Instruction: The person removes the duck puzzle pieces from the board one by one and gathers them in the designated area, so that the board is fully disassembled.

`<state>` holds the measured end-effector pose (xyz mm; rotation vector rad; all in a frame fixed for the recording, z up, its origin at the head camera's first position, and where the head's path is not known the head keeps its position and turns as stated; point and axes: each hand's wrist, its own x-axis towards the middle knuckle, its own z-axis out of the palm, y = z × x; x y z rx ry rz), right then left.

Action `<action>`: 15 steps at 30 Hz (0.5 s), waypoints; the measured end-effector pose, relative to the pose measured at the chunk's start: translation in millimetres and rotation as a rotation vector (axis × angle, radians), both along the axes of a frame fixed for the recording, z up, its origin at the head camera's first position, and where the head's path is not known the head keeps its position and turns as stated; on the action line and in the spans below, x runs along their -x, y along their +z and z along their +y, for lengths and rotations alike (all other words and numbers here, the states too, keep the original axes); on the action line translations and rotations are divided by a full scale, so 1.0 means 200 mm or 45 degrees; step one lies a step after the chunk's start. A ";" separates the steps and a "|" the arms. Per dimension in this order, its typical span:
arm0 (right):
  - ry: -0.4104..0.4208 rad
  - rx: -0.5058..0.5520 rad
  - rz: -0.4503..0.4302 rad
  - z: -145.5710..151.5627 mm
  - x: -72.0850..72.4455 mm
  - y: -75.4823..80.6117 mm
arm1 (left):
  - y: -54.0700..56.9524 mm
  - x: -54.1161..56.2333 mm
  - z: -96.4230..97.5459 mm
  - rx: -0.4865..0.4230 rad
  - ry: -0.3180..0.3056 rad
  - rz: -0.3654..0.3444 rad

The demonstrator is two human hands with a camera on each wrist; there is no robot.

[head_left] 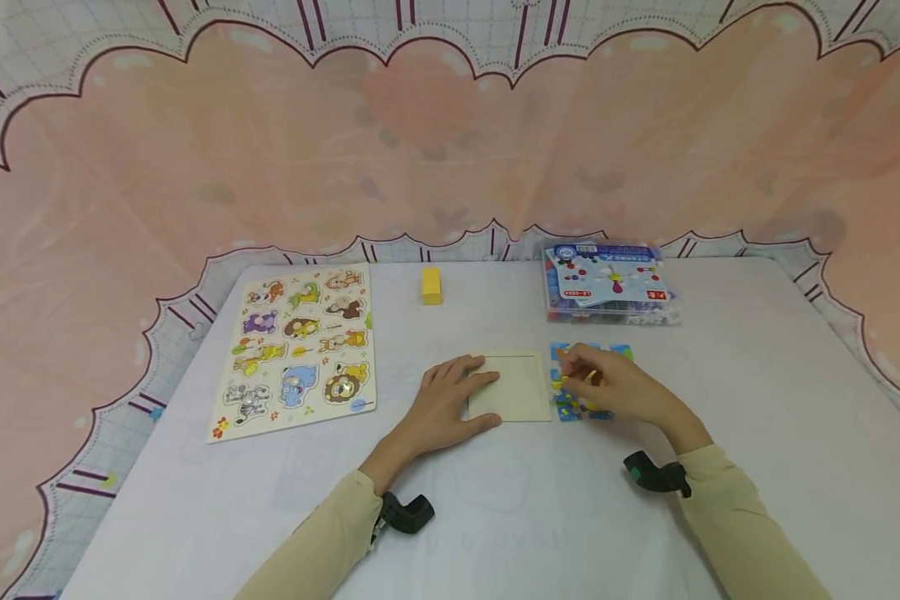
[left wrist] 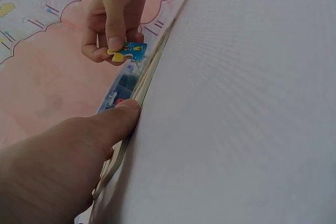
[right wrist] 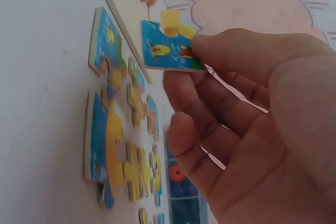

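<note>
A pale wooden puzzle tray with a raised border lies on the table with nothing inside it. My left hand rests on its left side, fingers spread over the border and thumb along the near edge. Just right of the tray, my right hand is raised over the loose puzzle pieces. Between its thumb and fingers it pinches a blue jigsaw piece with yellow shapes and a yellow corner. The loose pieces lie close together, blue, yellow and green, partly hidden under the hand in the head view.
To the left lies a board of animal shapes. A yellow block stands near the table's far edge. At the back right is a clear plastic box with small coloured parts and a printed label. White cloth covers the table.
</note>
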<state>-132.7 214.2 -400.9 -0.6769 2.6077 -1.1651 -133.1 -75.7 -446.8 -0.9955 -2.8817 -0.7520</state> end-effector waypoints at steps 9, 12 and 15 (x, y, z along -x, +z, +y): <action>-0.027 -0.054 -0.014 0.10 0.02 0.02 | -0.01 0.00 0.00 0.003 -0.003 0.011; -0.028 -0.066 -0.026 0.13 0.02 0.02 | -0.01 0.00 0.00 0.005 0.000 0.014; -0.028 -0.080 -0.055 0.15 0.03 0.03 | -0.01 0.00 0.00 -0.002 0.001 0.017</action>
